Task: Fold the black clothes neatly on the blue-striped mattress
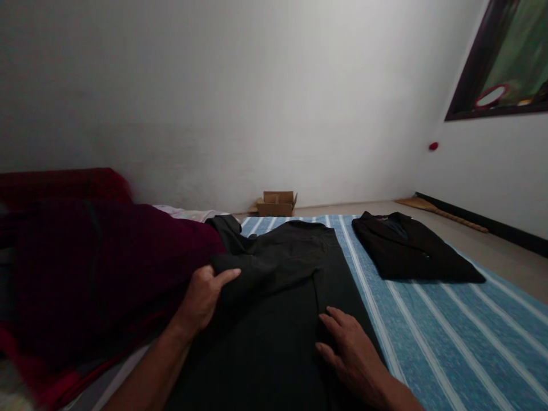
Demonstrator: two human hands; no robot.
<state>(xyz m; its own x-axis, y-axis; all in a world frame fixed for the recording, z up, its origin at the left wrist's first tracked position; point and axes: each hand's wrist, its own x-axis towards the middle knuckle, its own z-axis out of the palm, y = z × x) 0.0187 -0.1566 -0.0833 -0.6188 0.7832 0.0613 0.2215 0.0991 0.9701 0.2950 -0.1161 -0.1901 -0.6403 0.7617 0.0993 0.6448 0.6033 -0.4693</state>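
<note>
A dark grey jacket (261, 325) lies spread out in front of me, one part of it folded over at the upper left. My left hand (203, 294) has its fingers curled round the left edge of the cloth, with the thumb stretched out on top. On the right half of the same garment rests my right hand (345, 339), palm down and fingers apart. The near end of the jacket runs out of view at the bottom.
Maroon clothing (115, 268) is piled close on the left. A folded black jacket (415, 251) lies on the blue striped sheet (428, 331) at right. Against the wall stands a cardboard box (276, 204); a wooden stick (445, 214) lies along the right wall.
</note>
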